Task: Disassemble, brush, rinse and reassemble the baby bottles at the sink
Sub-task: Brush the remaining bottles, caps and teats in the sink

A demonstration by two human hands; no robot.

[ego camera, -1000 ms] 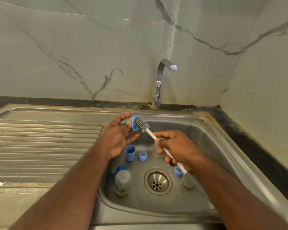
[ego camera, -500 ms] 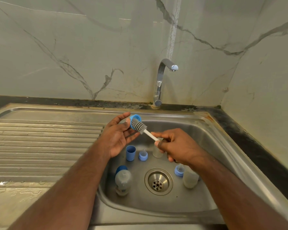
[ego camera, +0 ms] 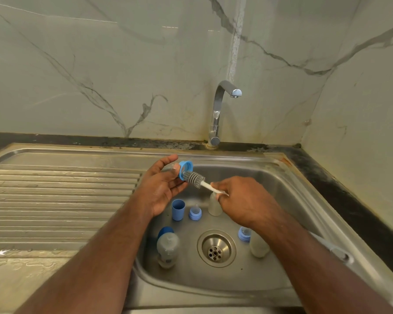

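Below hands: blue cap (ego camera: 178, 209), bottle (ego camera: 167, 249) (lying), drain (ego camera: 216, 248).

a curved chrome tap (ego camera: 218, 109) rises before a grey-veined marble wall (ego camera: 100, 64), beside a ribbed steel draining board (ego camera: 55, 200).

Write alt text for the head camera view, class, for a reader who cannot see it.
A person's left hand holds a blue bottle ring while the right hand pushes a grey bottle brush into it over a steel sink. Bottles, a blue cap and nipple rings lie around the drain; the tap shows no water running.
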